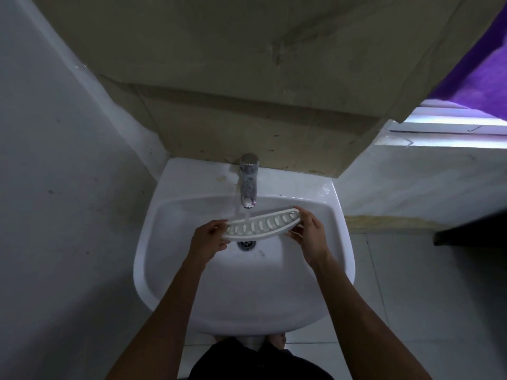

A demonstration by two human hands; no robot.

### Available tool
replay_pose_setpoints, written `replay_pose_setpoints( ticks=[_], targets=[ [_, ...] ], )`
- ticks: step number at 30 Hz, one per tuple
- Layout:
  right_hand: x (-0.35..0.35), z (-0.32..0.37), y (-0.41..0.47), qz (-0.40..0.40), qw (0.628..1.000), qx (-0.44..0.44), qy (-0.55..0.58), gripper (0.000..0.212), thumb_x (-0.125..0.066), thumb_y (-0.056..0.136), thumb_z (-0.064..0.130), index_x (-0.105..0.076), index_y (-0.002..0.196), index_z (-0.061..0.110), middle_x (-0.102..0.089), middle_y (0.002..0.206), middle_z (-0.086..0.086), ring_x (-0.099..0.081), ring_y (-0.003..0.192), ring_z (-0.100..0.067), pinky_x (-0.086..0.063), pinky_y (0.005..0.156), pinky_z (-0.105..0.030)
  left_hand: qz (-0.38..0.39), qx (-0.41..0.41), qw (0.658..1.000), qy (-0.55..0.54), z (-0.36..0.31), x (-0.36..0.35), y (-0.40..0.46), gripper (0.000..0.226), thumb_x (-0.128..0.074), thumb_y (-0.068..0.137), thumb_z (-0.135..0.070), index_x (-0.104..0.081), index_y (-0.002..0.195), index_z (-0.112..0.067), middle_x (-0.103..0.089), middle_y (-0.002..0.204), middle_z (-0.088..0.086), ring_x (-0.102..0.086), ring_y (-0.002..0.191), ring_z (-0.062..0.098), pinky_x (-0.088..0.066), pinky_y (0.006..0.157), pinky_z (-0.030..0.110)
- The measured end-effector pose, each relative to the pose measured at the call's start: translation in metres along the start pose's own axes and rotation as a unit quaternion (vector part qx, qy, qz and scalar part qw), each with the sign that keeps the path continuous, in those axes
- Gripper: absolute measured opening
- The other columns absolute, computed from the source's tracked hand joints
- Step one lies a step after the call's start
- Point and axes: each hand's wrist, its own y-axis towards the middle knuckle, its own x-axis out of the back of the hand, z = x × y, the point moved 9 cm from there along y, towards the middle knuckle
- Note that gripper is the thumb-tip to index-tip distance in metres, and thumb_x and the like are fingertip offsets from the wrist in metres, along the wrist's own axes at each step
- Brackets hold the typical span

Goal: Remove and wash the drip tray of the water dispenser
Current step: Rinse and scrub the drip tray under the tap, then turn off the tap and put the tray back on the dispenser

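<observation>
White basin (340, 242) and bare plaster wall framed the scene. The slotted drip tray (262, 224) was held under the running tap (248, 182), pinched endwise between left hand (210, 238) and right hand (311, 237). Wet plastic could have slipped from either grip into the bowl below.

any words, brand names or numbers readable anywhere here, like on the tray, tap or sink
None can be read.
Drip tray: only slots, no text visible.
Tap: plain chrome, no brand mark visible.
Sink: bare white, no label.
Walls: stains only.
</observation>
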Motion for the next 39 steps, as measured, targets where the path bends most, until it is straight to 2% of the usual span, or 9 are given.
replay_pose_setpoints(
  ticks=[3,8,13,18,22,27,32,35,39],
  targets=[
    [-0.001,-0.006,-0.001,0.009,1.0,-0.017,0.004,0.037,-0.036,0.104,0.023,-0.069,0.116,0.01,-0.072,0.107,-0.014,-0.068,0.094,-0.026,-0.059,0.075,-0.035,-0.028,-0.01,0.999,0.027,0.001,0.009,0.0,0.023,-0.059,0.094,-0.019,-0.071,0.111,-0.01,-0.071,0.088,0.015,-0.07,0.067,0.026,-0.057,0.06,0.029],
    [-0.015,-0.019,-0.005,0.038,0.998,-0.046,0.016,0.023,-0.049,0.103,0.023,-0.071,0.105,0.016,-0.07,0.099,-0.013,-0.07,0.085,-0.024,-0.061,0.071,-0.034,-0.073,-0.046,0.995,0.057,-0.008,0.027,-0.002,0.024,-0.048,0.099,-0.022,-0.071,0.106,-0.019,-0.07,0.099,0.015,-0.07,0.075,0.027,-0.058,0.064,0.032],
    [-0.032,-0.026,-0.008,0.069,0.995,-0.058,0.031,0.023,-0.047,0.104,0.017,-0.065,0.115,0.009,-0.067,0.106,-0.016,-0.069,0.089,-0.026,-0.062,0.076,-0.035,-0.123,-0.051,0.99,0.038,-0.011,0.044,-0.005,0.02,-0.052,0.097,-0.021,-0.07,0.106,-0.022,-0.069,0.107,0.015,-0.065,0.083,0.022,-0.055,0.069,0.032],
    [-0.042,-0.029,-0.011,0.076,0.994,-0.065,0.034,0.032,-0.046,0.104,0.016,-0.056,0.129,-0.001,-0.063,0.114,-0.019,-0.063,0.103,-0.033,-0.061,0.085,-0.039,-0.125,-0.067,0.985,0.094,-0.017,0.048,-0.01,0.029,-0.055,0.096,-0.027,-0.066,0.121,-0.017,-0.066,0.121,0.013,-0.062,0.112,0.033,-0.051,0.097,0.049],
    [-0.039,-0.031,-0.013,0.077,0.995,-0.061,0.032,0.034,-0.047,0.104,0.016,-0.056,0.13,-0.003,-0.063,0.119,-0.023,-0.064,0.106,-0.034,-0.059,0.088,-0.042,-0.142,-0.082,0.97,0.18,-0.028,0.045,-0.017,0.032,-0.051,0.098,-0.023,-0.063,0.126,-0.016,-0.062,0.13,0.009,-0.058,0.118,0.027,-0.042,0.097,0.028],
    [-0.033,-0.038,-0.016,0.07,0.995,-0.059,0.036,0.029,-0.047,0.104,0.017,-0.063,0.122,0.002,-0.067,0.111,-0.019,-0.068,0.097,-0.028,-0.062,0.078,-0.036,-0.149,-0.261,0.939,0.168,-0.1,0.015,-0.044,0.027,-0.051,0.097,-0.008,-0.068,0.117,-0.011,-0.067,0.12,0.004,-0.06,0.115,0.022,-0.045,0.101,0.032],
    [-0.03,-0.04,-0.018,0.068,0.995,-0.063,0.033,0.028,-0.048,0.104,0.018,-0.065,0.12,0.004,-0.071,0.107,-0.016,-0.071,0.093,-0.025,-0.061,0.073,-0.032,-0.07,-0.422,0.883,0.192,-0.172,-0.027,-0.067,0.041,-0.042,0.099,-0.011,-0.048,0.139,-0.011,-0.053,0.14,0.006,-0.054,0.124,0.02,-0.045,0.104,0.033],
    [-0.028,-0.038,-0.02,0.059,0.995,-0.065,0.036,0.025,-0.048,0.104,0.018,-0.068,0.114,0.008,-0.072,0.103,-0.014,-0.073,0.088,-0.021,-0.06,0.071,-0.031,-0.051,-0.476,0.836,0.269,-0.193,-0.044,-0.072,0.048,-0.035,0.098,-0.006,-0.041,0.145,-0.01,-0.041,0.151,0.007,-0.037,0.139,0.015,-0.03,0.116,0.028],
    [-0.028,-0.034,-0.021,0.062,0.995,-0.067,0.038,0.027,-0.048,0.103,0.018,-0.065,0.12,0.004,-0.07,0.107,-0.017,-0.07,0.092,-0.025,-0.062,0.075,-0.033,-0.029,-0.484,0.818,0.309,-0.193,-0.051,-0.072,0.055,-0.026,0.09,-0.013,-0.049,0.14,-0.012,-0.048,0.146,0.004,-0.044,0.133,0.02,-0.033,0.114,0.033]
  ],
)
